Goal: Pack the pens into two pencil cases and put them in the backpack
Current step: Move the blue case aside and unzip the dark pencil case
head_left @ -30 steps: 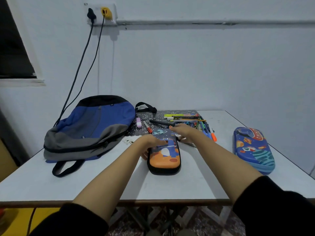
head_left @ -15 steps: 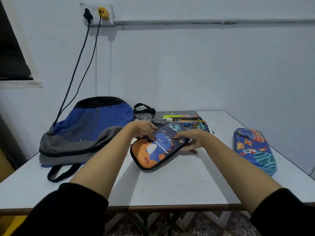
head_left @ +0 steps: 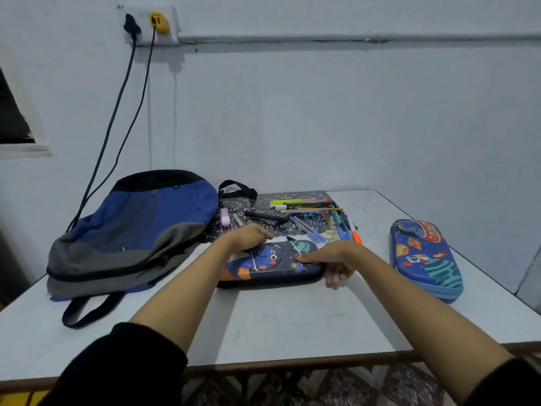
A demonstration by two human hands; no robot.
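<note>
A dark-blue pencil case with a cartoon monster lies crosswise on the white table, zipped closed. My left hand grips its far left edge. My right hand holds its right end, thumb on top and fingers curled under. A second, lighter blue space-print pencil case lies closed at the right. A loose pile of pens and markers rests on a dark patterned mat behind the case. The blue and grey backpack lies flat at the left, its zipper shut.
Two cables hang from a wall socket down behind the backpack. A pink eraser sits on the mat. The backpack's black strap trails toward the table's front edge. The wall stands right behind the table.
The monster case was lengthwise, then lifted and turned by both hands. Now it lies crosswise on the table with both hands still on it.
</note>
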